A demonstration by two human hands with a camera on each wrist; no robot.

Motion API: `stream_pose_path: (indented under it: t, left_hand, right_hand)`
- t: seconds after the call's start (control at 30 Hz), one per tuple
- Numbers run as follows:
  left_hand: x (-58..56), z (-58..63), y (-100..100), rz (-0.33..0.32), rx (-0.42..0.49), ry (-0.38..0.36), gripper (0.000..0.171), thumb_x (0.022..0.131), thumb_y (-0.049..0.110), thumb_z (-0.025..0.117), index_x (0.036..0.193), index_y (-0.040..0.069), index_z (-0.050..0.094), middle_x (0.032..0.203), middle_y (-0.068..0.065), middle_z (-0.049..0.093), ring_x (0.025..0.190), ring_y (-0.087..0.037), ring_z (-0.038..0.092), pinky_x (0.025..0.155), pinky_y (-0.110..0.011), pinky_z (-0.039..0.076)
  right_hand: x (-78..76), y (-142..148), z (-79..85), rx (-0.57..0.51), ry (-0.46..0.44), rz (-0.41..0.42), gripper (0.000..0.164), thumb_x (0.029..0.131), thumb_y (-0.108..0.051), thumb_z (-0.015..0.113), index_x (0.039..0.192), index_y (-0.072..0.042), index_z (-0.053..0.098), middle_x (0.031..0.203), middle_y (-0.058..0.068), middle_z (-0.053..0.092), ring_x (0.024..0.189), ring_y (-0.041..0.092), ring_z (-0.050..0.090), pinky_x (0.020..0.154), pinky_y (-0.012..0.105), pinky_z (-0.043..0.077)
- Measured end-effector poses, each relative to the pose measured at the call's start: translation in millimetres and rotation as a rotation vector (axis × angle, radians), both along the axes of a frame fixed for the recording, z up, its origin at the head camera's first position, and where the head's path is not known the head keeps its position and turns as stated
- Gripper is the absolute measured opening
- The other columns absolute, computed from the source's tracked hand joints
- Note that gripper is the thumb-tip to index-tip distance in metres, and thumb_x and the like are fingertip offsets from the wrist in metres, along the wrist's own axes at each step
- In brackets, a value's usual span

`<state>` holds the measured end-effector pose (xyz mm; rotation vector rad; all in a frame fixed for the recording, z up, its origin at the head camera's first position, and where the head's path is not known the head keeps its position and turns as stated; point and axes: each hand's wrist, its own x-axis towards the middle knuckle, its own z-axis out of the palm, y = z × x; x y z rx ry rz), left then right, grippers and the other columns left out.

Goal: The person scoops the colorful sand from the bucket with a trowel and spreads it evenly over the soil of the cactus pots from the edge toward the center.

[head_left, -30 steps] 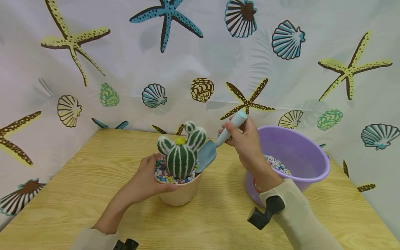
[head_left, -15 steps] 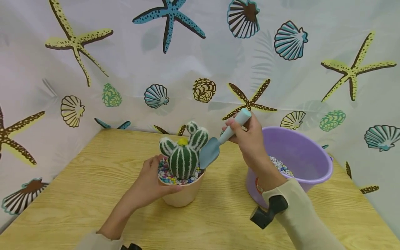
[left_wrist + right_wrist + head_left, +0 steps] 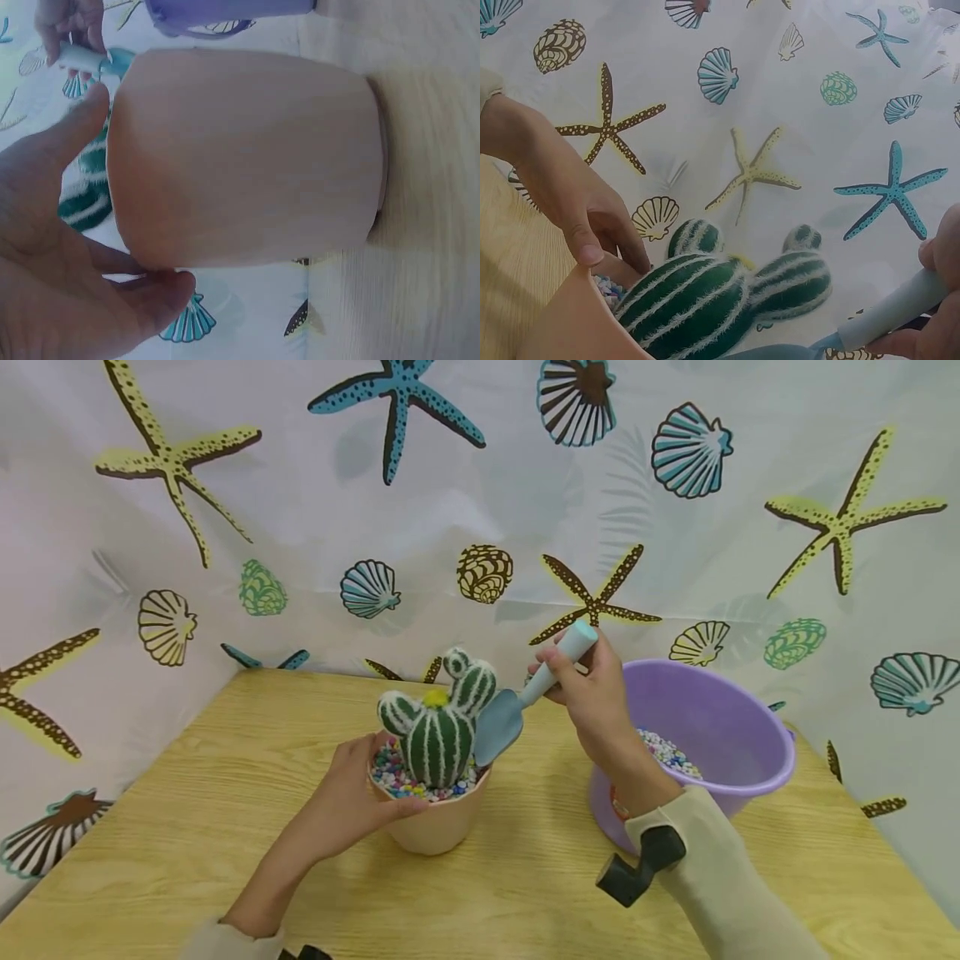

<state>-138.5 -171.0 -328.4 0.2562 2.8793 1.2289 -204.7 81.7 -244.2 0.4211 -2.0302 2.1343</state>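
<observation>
A green and white plush-like cactus (image 3: 437, 747) with a yellow top stands in a peach flower pot (image 3: 431, 828). Multicoloured pebbles (image 3: 393, 777) surround its base. My left hand (image 3: 341, 810) grips the pot's rim at the left, thumb along the near side; the left wrist view shows the pot wall (image 3: 247, 161) close up. In my right hand (image 3: 600, 697) I hold the handle of a blue hand trowel (image 3: 498, 727). Its blade slants down beside the cactus, the tip at the pot's right rim. From the right wrist view, the blade is mostly cut off.
To the right stands a purple bucket (image 3: 720, 727) with pebbles (image 3: 667, 753) in its bottom, partly behind my right forearm. Pot and bucket are on a wood-grain table (image 3: 225, 760). A white curtain (image 3: 300, 527) with starfish and shells hangs behind and at both sides.
The trowel's tip has risen slightly at the pot's right rim, and its blade has turned a little. My left hand keeps its grip on the pot. The view has shifted slightly.
</observation>
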Motion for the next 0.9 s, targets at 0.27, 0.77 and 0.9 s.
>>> stream_pose_path:
  t: [0.27,0.77,0.9]
  left_hand:
    - [-9.9,-7.6,-11,-0.087,0.037,0.042,0.109,0.078,0.047,0.075,0.148,-0.006,0.013,0.145,-0.029,0.029,0.134,-0.046,0.033,0.103,-0.060,0.035]
    - [0.1,-2.6,15,0.091,-0.048,0.005,0.110,0.079,0.057,0.070,0.149,-0.006,0.014,0.150,-0.036,0.015,0.133,-0.054,0.028,0.102,-0.064,0.034]
    - [1.4,-2.0,14,0.091,-0.036,-0.010,0.112,0.078,0.057,0.070,0.149,-0.006,0.011,0.150,-0.035,0.014,0.134,-0.053,0.027,0.104,-0.064,0.033]
  right_hand:
    - [-0.3,1,0.0,-0.002,-0.001,0.002,0.011,0.098,-0.003,0.048,0.109,-0.001,0.046,0.095,0.006,0.055,0.088,0.021,0.066,0.082,0.041,0.057]
    - [-0.9,16,1.8,-0.053,0.007,-0.130,0.010,0.098,-0.004,0.049,0.107,-0.004,0.046,0.094,0.007,0.057,0.080,0.010,0.068,0.064,0.027,0.057]
    - [-0.7,22,3.2,-0.050,-0.011,-0.158,0.012,0.098,-0.004,0.047,0.110,-0.004,0.045,0.096,0.007,0.057,0.081,0.010,0.068,0.068,0.028,0.058]
